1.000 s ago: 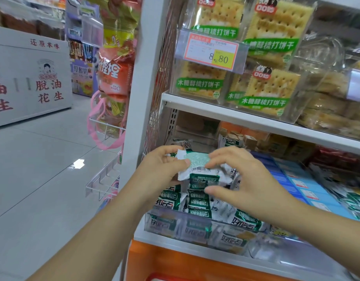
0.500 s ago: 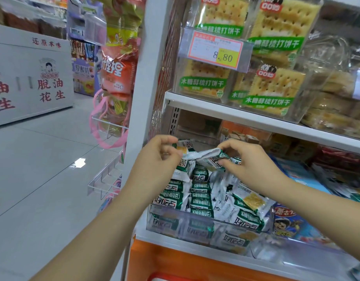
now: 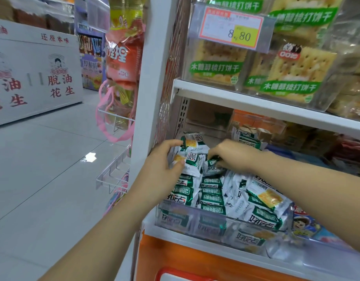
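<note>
A clear plastic bin (image 3: 195, 222) on the lower shelf is filled with several small green-and-white snack packets (image 3: 211, 197). My left hand (image 3: 162, 163) grips upright packets (image 3: 190, 157) at the back left of the bin, thumb on their front and fingers over the top. My right hand (image 3: 233, 155) reaches in from the right and pinches one small green packet (image 3: 212, 166) beside them, low against the pile.
The white shelf above (image 3: 256, 102) carries boxes of crackers (image 3: 292, 72) and a price tag (image 3: 231, 31) reading 8.80. A white upright post (image 3: 150, 82) stands left of the bin, with hanging snack bags (image 3: 122, 57) and wire racks (image 3: 114, 175) beyond. Blue packs (image 3: 305, 224) lie to the right.
Both hands have lowered a little toward the pile. The packet stretched between them is gone from that pose; my left hand now holds upright packets and my right pinches a separate one.
</note>
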Tool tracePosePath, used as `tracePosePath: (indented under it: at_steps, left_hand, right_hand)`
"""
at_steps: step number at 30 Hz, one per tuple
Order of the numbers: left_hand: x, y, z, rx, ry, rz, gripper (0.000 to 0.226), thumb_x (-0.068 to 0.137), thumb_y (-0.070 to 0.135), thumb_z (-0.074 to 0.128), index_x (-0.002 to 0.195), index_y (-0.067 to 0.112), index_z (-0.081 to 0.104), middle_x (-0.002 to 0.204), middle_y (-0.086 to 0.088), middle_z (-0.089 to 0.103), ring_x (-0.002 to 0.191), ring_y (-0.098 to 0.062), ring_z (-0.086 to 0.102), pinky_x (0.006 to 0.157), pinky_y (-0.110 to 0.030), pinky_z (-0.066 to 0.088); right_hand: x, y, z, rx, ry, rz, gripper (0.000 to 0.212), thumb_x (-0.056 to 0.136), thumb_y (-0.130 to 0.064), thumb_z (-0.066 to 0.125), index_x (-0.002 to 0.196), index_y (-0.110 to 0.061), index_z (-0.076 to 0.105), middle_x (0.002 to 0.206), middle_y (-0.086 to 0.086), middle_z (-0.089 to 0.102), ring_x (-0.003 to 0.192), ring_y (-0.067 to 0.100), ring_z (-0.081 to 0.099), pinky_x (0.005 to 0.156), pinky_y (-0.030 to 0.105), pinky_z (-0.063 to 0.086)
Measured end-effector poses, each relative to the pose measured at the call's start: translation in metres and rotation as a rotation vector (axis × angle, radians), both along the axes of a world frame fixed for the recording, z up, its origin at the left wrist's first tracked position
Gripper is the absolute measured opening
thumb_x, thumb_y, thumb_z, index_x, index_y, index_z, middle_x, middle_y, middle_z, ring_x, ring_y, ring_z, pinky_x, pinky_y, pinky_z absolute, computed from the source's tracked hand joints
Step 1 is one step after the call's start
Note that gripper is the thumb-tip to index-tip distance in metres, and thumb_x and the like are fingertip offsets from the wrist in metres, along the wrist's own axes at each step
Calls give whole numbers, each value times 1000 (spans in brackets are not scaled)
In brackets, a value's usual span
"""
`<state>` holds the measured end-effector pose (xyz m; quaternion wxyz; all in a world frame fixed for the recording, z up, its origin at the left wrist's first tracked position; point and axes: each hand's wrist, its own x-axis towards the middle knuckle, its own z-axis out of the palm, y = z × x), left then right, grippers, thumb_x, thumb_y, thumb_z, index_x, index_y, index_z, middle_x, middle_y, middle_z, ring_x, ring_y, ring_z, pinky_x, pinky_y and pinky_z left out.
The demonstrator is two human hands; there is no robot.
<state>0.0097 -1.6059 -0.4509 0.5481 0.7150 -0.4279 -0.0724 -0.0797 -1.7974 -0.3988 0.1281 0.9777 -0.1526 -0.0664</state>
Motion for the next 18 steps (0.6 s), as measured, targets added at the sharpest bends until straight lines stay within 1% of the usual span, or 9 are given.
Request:
tracePosePath:
  at_steps: [4, 8, 10, 11, 13, 15, 16, 17, 18]
  left_hand:
    - [2, -2, -5, 0, 51, -16, 42, 94, 21, 58, 132, 32, 45, 141, 13, 44, 132, -6, 38, 102, -21, 29]
    - [2, -4, -7, -17, 76, -5, 43, 93, 21, 58, 130, 37, 43, 142, 15, 43, 132, -5, 38, 98, -20, 28]
    - [1, -5, -8, -27, 77, 1, 43, 93, 22, 59, 130, 39, 43, 140, 16, 43, 130, -3, 38, 96, -18, 27]
    - [1, -5, -9, -34, 82, 0, 43, 93, 21, 59, 129, 39, 44, 139, 18, 43, 129, -1, 38, 95, -16, 27]
    - [2, -6, -11, -50, 93, -8, 42, 93, 21, 59, 128, 40, 44, 137, 20, 42, 126, 3, 37, 89, -6, 28]
    - [2, -7, -12, -52, 98, -11, 42, 93, 20, 59, 127, 40, 45, 132, 23, 42, 119, 8, 36, 76, 9, 26]
    - [2, -7, -13, -53, 103, -14, 42, 93, 20, 59, 127, 40, 45, 131, 24, 41, 118, 9, 35, 74, 11, 25]
    - [2, -8, -13, -54, 109, -20, 42, 93, 21, 60, 128, 40, 45, 131, 25, 41, 119, 9, 36, 76, 10, 26]
    - [3, -8, -14, -57, 113, -27, 43, 93, 21, 60, 127, 40, 45, 131, 25, 40, 122, 7, 37, 84, 5, 27]
  right_hand:
    - [18, -6, -4, 133, 115, -114, 31, 88, -23, 65, 118, -13, 60, 113, 3, 61, 90, 16, 53, 79, 27, 42]
    - [30, -15, -10, 228, 231, -204, 32, 90, -21, 62, 118, -6, 58, 118, 12, 62, 77, 19, 56, 72, 33, 49]
    - [31, -18, -14, 256, 285, -206, 36, 92, -21, 60, 125, -8, 57, 126, 11, 59, 97, 24, 59, 87, 36, 48]
    - [31, -19, -14, 268, 307, -202, 37, 93, -21, 59, 129, -10, 56, 129, 7, 57, 108, 24, 56, 93, 35, 45]
    - [29, -19, -14, 312, 326, -203, 38, 95, -18, 55, 133, -13, 53, 133, 3, 55, 113, 20, 52, 92, 29, 40]
    - [27, -21, -11, 341, 289, -203, 34, 96, -14, 53, 129, -13, 55, 127, 2, 57, 103, 16, 53, 84, 25, 39]
    - [27, -23, -11, 340, 252, -204, 28, 96, -14, 53, 123, -13, 58, 118, 1, 60, 94, 14, 53, 80, 23, 39]
    - [26, -25, -11, 319, 218, -208, 18, 96, -14, 53, 112, -13, 59, 105, 0, 61, 83, 12, 52, 72, 21, 39]
    - [26, -26, -12, 280, 199, -209, 5, 96, -14, 53, 100, -13, 56, 90, -1, 58, 72, 10, 49, 62, 20, 37]
